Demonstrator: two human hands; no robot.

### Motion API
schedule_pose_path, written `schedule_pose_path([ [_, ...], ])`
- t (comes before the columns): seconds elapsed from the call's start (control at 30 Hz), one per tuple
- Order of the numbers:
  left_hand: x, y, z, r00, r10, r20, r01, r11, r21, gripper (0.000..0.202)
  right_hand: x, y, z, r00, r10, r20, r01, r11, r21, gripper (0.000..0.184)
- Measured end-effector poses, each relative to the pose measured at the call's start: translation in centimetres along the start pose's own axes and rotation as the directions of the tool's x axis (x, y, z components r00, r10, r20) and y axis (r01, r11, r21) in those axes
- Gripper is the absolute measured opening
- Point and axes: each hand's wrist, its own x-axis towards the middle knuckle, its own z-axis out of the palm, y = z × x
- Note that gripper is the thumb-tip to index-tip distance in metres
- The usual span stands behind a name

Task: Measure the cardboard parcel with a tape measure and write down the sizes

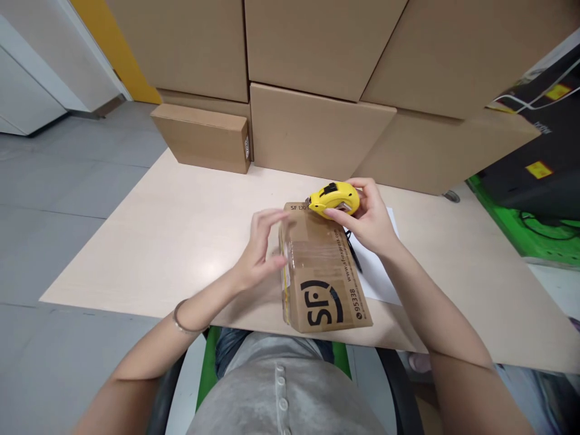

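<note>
A small brown cardboard parcel with black printing and clear tape lies on the pale table in front of me. My right hand grips a yellow tape measure at the parcel's far end. A yellow strip, which looks like the tape, runs down the parcel's left edge. My left hand rests against that left edge, fingers bent and slightly smeared, thumb pressing the side near the strip.
A white sheet of paper with a black pen on it lies to the right of the parcel. Large cardboard boxes stand stacked along the table's far edge, and a flat one lies at the back left. Green and black items sit on the right.
</note>
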Motion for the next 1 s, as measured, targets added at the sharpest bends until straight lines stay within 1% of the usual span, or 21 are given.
schedule_pose_path([
  [0.03,0.6,-0.8,0.2,0.999,-0.050,0.014,0.051,0.998,-0.046,0.071,-0.1,-0.4,-0.1,1.000,-0.012,0.014,0.012,1.000,-0.012,0.059],
  [0.13,2.1,-2.5,1.2,0.978,-0.169,0.122,0.190,0.965,-0.179,0.077,-0.1,-1.7,-0.4,0.996,-0.048,0.073,0.054,0.995,-0.080,0.057],
  [0.2,2.6,-3.1,1.7,0.961,-0.210,0.182,0.257,0.922,-0.290,0.076,0.0,-2.3,-0.4,0.988,-0.063,0.139,0.080,0.989,-0.121,0.053],
  [0.3,2.8,-3.5,2.1,0.942,-0.246,0.229,0.325,0.837,-0.440,0.068,0.5,-2.8,0.2,0.972,-0.095,0.215,0.130,0.979,-0.155,0.047],
  [0.4,2.7,-3.9,2.4,0.929,-0.276,0.248,0.368,0.767,-0.525,0.065,1.0,-3.1,1.1,0.955,-0.126,0.267,0.191,0.954,-0.232,0.039],
  [0.47,2.8,-4.3,2.8,0.923,-0.314,0.221,0.383,0.723,-0.574,0.061,1.1,-3.3,1.4,0.946,-0.130,0.297,0.216,0.935,-0.279,0.037],
  [0.53,3.0,-4.8,3.2,0.916,-0.362,0.175,0.388,0.681,-0.621,0.051,1.0,-3.5,1.1,0.943,-0.120,0.311,0.221,0.924,-0.313,0.038],
  [0.6,3.2,-5.0,3.6,0.908,-0.396,0.136,0.385,0.662,-0.643,0.046,0.6,-3.6,0.2,0.946,-0.100,0.308,0.209,0.916,-0.343,0.039],
  [0.67,3.4,-5.0,3.8,0.904,-0.408,0.128,0.392,0.672,-0.629,0.039,0.1,-3.4,-1.3,0.951,-0.075,0.299,0.186,0.913,-0.363,0.041],
  [0.77,3.5,-4.7,3.8,0.899,-0.414,0.139,0.411,0.696,-0.588,0.034,-0.8,-2.6,-4.4,0.964,-0.024,0.265,0.124,0.922,-0.366,0.044],
  [0.87,3.3,-4.5,3.8,0.894,-0.427,0.139,0.424,0.702,-0.572,0.032,-1.6,-1.5,-7.2,0.982,0.034,0.188,0.033,0.940,-0.341,0.045],
  [0.93,3.3,-4.4,3.8,0.887,-0.439,0.141,0.433,0.687,-0.583,0.031,-2.0,-0.9,-8.4,0.987,0.061,0.150,-0.011,0.949,-0.315,0.045],
  [1.0,3.3,-4.4,3.9,0.879,-0.452,0.149,0.444,0.668,-0.597,0.029,-2.2,-0.5,-8.9,0.987,0.081,0.140,-0.036,0.954,-0.298,0.044],
])
